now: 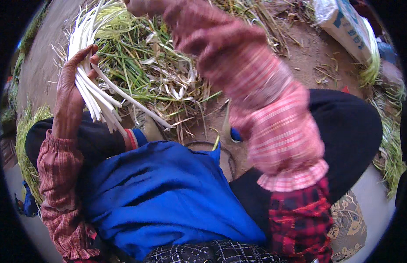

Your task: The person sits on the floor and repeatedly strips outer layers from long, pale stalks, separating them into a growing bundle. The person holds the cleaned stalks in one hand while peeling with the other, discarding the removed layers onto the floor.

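Observation:
My left hand (73,83) is wrapped round a bunch of long white vegetable stalks (87,87) at the far left. Their cut-looking white ends point toward me, one stalk sticking out to the right of the others. Away from me, the bunch runs into pale yellow-green leaves. My right arm reaches forward across the middle, and my right hand (140,6) is at the top edge, near the leafy end. Its fingers are partly out of the picture and smeared by motion, so any hold is hidden.
A heap of green leaves and dry peelings (155,65) lies on the bare earth floor before me. A white printed sack (344,30) stands at the far right, with more greens (390,140) below it. Other greens (28,144) lie by my left knee. A blue apron (168,197) covers my lap.

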`<state>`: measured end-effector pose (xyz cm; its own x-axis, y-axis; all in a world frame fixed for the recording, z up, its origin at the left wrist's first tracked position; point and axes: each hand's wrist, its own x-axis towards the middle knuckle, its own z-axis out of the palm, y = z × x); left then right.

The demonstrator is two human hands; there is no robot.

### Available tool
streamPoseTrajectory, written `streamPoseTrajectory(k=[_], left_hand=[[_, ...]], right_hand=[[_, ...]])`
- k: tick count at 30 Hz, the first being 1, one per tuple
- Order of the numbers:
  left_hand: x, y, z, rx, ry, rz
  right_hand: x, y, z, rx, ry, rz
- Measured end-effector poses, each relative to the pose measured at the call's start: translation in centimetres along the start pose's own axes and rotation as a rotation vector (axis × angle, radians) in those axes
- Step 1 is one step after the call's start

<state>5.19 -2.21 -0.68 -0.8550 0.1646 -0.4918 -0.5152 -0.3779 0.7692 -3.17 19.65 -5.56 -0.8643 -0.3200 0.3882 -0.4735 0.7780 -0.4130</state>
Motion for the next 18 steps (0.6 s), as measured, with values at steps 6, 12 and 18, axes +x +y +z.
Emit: streamPoseTrajectory(k=[6,12,18], left_hand=[[4.5,1.3,-0.6,-0.095,-0.051,-0.086],[6.0,0.9,-5.7,0.539,-0.068,0.337],[9.0,5.6,-11.6,0.115,0.167,-0.068]], right_hand=[[-0.3,3.6,-14.5,-0.012,0.010,-0.041],[-8.5,6.9,-25.3,-0.039,-0.034,0.051],[-23.5,11.7,-26.0,0.127,-0.087,0.275]])
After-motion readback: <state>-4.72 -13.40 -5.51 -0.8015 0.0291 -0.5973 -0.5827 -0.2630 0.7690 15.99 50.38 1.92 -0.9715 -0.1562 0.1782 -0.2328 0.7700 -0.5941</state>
